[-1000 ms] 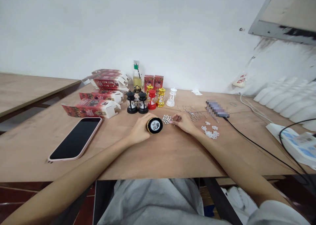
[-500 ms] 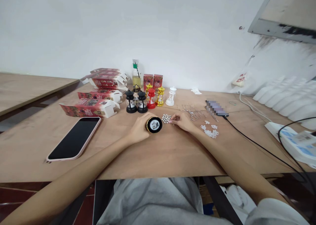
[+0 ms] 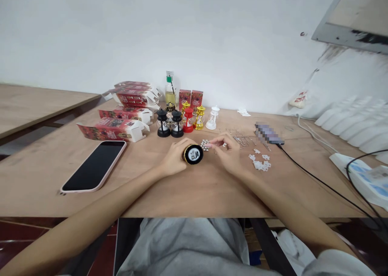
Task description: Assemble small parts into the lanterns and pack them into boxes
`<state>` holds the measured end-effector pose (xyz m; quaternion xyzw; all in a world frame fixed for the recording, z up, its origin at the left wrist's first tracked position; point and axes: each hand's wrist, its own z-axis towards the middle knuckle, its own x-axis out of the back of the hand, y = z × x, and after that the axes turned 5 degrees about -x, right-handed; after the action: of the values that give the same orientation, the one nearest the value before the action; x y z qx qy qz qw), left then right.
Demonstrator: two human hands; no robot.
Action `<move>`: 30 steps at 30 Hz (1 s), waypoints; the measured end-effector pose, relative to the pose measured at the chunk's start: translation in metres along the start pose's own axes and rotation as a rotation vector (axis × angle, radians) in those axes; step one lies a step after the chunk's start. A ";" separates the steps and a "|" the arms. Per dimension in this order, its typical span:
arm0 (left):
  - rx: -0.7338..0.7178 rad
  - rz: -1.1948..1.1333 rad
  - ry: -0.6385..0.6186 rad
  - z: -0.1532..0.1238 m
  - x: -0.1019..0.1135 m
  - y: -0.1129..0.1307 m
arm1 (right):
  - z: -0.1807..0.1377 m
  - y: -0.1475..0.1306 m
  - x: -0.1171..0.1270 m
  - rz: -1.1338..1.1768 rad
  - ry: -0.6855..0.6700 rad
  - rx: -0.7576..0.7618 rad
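Observation:
My left hand is wrapped round a small black and gold lantern, held on its side with its round base towards me. My right hand is just to its right, thumb and forefinger pinched together beside a cluster of small silver button cells on the wooden table. What the pinch holds is too small to make out. White plastic tabs lie right of that hand, thin wire hooks behind it.
Small lanterns in black, red, gold and white stand in a row at the back, with red boxes to their left. A phone lies face up on the left. A black cable runs across the right side.
My right hand has lifted off the table by the button cells and drawn slightly towards me, fingers now pinched. The left hand and lantern have stayed in place. The view has shifted slightly.

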<state>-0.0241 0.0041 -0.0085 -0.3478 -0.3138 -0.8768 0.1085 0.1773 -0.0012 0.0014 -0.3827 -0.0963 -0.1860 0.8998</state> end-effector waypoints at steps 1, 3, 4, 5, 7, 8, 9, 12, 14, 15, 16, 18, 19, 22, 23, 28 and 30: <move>0.011 0.008 -0.011 0.000 0.000 0.001 | -0.004 -0.008 -0.001 -0.001 -0.008 0.070; 0.016 0.019 -0.023 -0.001 -0.001 0.003 | -0.011 -0.019 -0.004 -0.038 -0.059 0.200; 0.014 0.023 -0.025 -0.001 -0.002 0.004 | -0.014 -0.021 -0.005 -0.070 -0.078 0.256; 0.012 0.025 -0.024 -0.001 -0.002 0.005 | -0.016 -0.022 -0.006 -0.105 -0.088 0.301; 0.012 0.030 -0.020 -0.001 -0.003 0.006 | -0.018 -0.020 -0.008 -0.170 -0.086 0.362; 0.015 0.032 -0.019 -0.001 -0.003 0.007 | -0.018 -0.018 -0.009 -0.196 -0.081 0.378; 0.019 0.033 -0.021 -0.001 -0.003 0.008 | -0.019 -0.015 -0.010 -0.217 -0.077 0.389; 0.026 0.029 -0.026 -0.001 -0.003 0.008 | -0.020 -0.010 -0.012 -0.264 -0.074 0.437; 0.019 0.020 -0.025 -0.001 -0.003 0.008 | -0.021 -0.009 -0.012 -0.281 -0.080 0.477; 0.017 0.016 -0.023 -0.001 -0.003 0.008 | -0.021 -0.009 -0.012 -0.287 -0.083 0.493; 0.018 0.014 -0.021 -0.001 -0.003 0.008 | -0.022 -0.010 -0.012 -0.290 -0.080 0.505; 0.025 0.009 -0.020 -0.001 -0.003 0.007 | -0.021 -0.013 -0.010 -0.285 -0.073 0.512; 0.028 0.006 -0.019 -0.001 -0.003 0.007 | -0.020 -0.015 -0.008 -0.274 -0.071 0.501; 0.026 -0.005 -0.014 0.000 -0.002 0.005 | -0.013 -0.015 0.000 -0.229 -0.061 0.373; 0.023 -0.009 -0.006 0.000 -0.002 0.005 | -0.010 -0.012 0.003 -0.224 -0.053 0.301; 0.056 -0.038 0.083 0.001 -0.002 0.005 | 0.011 0.028 0.015 -0.268 -0.120 -0.135; 0.090 -0.068 0.118 0.001 -0.003 0.007 | 0.016 0.045 0.016 -0.267 -0.211 -0.283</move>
<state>-0.0188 -0.0006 -0.0064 -0.2793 -0.3574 -0.8841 0.1125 0.2099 0.0354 -0.0121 -0.5065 -0.2124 -0.2739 0.7895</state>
